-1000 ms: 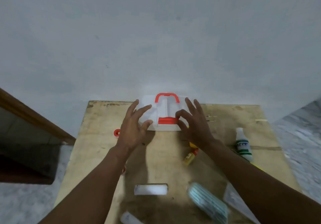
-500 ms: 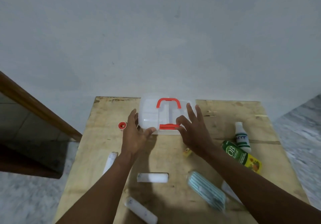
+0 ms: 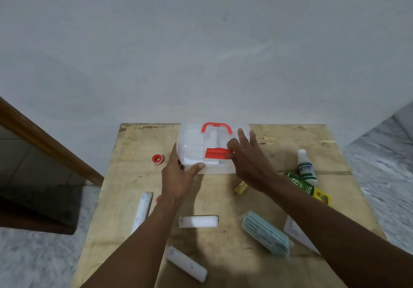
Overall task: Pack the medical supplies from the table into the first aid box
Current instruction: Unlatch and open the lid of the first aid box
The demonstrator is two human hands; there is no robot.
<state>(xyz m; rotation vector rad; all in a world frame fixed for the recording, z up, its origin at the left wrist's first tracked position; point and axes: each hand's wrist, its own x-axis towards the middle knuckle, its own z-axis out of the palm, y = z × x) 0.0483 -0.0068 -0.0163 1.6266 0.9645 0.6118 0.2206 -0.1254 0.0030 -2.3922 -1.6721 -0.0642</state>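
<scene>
A clear plastic first aid box [image 3: 196, 147] with a red handle and a red front latch [image 3: 218, 153] sits closed at the table's far edge. My left hand [image 3: 181, 176] grips its front left corner, thumb along the front. The fingers of my right hand [image 3: 248, 158] rest on the latch's right end. Supplies lie on the table nearer me: three white bandage rolls [image 3: 198, 221] [image 3: 186, 263] [image 3: 142, 211], a striped teal pack [image 3: 266, 234], a white bottle [image 3: 306, 168], a green and yellow box [image 3: 309, 188], a small yellow tube [image 3: 241, 187] and a red tape roll [image 3: 157, 159].
The wooden table [image 3: 279, 153] stands against a pale wall. A flat white packet [image 3: 297, 232] lies partly under my right forearm. A dark wooden frame [image 3: 44, 144] stands to the left, with speckled floor on both sides.
My view has tilted down, so more of the table shows. My left hand slid from the lid to the box's front left corner. My right hand's fingers moved onto the latch.
</scene>
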